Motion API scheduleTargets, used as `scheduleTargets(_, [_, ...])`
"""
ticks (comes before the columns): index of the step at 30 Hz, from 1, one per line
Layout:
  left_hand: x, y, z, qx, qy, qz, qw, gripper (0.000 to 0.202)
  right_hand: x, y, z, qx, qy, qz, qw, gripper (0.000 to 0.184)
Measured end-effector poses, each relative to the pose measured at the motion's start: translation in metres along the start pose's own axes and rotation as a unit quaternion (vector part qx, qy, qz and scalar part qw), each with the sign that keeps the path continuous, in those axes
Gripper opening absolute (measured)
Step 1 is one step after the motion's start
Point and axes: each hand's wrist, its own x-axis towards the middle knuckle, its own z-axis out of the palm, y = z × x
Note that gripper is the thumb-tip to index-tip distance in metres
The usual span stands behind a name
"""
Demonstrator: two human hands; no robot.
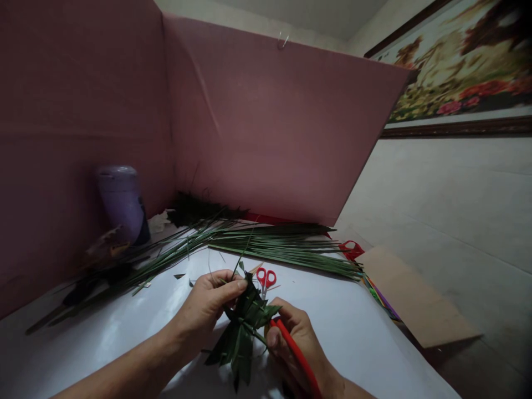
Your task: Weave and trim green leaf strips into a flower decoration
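My left hand (210,303) is closed, pinching the top of a folded green leaf bundle (243,332) between thumb and fingers. My right hand (293,338) is closed round a red-handled tool (297,354), whose handle runs down along my wrist; its tip is hidden in the leaves. The bundle fans out downward between both hands, just above the white table (353,327). Small red-handled scissors (265,278) lie on the table right behind the bundle.
Long green leaf strips (274,244) lie across the back of the table. A purple bottle (122,202) stands at the left by the pink screen (266,127). More red scissors (352,249) and a brown cardboard sheet (415,299) sit at the right edge.
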Motion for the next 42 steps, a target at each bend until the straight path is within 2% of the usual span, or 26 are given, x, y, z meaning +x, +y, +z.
scheduleTargets(4, [-0.001,0.001,-0.001,0.011,-0.003,0.006,1.000,0.018,-0.001,-0.001,-0.001,-0.028,0.005,0.013,1.000,0.040])
scheduleTargets(8, [-0.001,0.002,-0.001,0.023,-0.010,0.009,1.000,0.019,-0.001,-0.003,0.000,-0.010,0.024,0.012,1.000,0.036])
scheduleTargets(11, [-0.002,0.002,-0.001,0.028,-0.005,0.005,1.000,0.018,-0.002,-0.001,-0.001,-0.018,0.023,0.039,0.999,0.037])
scheduleTargets(14, [-0.003,0.003,-0.001,0.020,0.005,0.006,1.000,0.019,-0.001,0.000,-0.002,-0.022,0.032,0.091,0.995,0.046])
scheduleTargets(16, [-0.002,0.004,-0.002,0.012,0.012,0.004,1.000,0.019,0.001,-0.002,-0.001,-0.009,0.060,0.117,0.991,0.056])
scheduleTargets(19, [0.001,0.005,-0.003,0.000,0.018,0.004,1.000,0.020,0.004,-0.007,0.000,0.015,0.098,0.117,0.988,0.069])
scheduleTargets(21, [0.003,0.005,-0.004,-0.006,0.030,0.008,0.999,0.018,0.005,-0.010,0.000,0.027,0.099,0.101,0.990,0.071])
scheduleTargets(23, [0.004,0.006,-0.004,-0.014,0.049,0.008,0.999,0.016,0.006,-0.012,-0.001,0.028,0.104,0.085,0.991,0.067])
scheduleTargets(28, [0.004,0.007,-0.004,-0.038,0.070,0.009,0.997,0.013,0.009,-0.014,-0.004,-0.020,0.163,0.039,0.986,0.050])
scheduleTargets(32, [0.004,0.005,-0.002,-0.060,0.074,0.008,0.995,0.013,0.012,-0.018,-0.007,-0.059,0.163,-0.004,0.985,0.040])
scheduleTargets(35, [0.005,-0.001,-0.001,-0.074,0.061,-0.003,0.995,0.016,0.012,-0.019,-0.010,-0.074,0.159,0.004,0.985,0.040])
scheduleTargets(42, [0.004,-0.012,0.006,-0.123,0.017,-0.051,0.991,0.017,0.011,-0.018,-0.012,-0.031,0.144,0.037,0.988,0.043])
